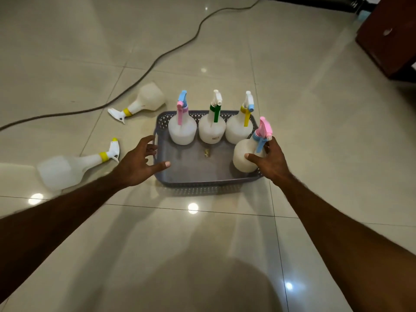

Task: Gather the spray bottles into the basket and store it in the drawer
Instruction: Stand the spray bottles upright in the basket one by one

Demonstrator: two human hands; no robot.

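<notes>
at the basket's [203,182] near right corner, the right hand [271,163] grips a pink-topped bottle [247,155]. the left hand [139,164] hangs open and empty over its left rim.

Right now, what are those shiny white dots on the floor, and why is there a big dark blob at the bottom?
In the head view, the dots are lamp glare on the glossy floor tiles; the dark blob is the person's own shadow; the wide lens bends the tile lines near the edges.
</notes>
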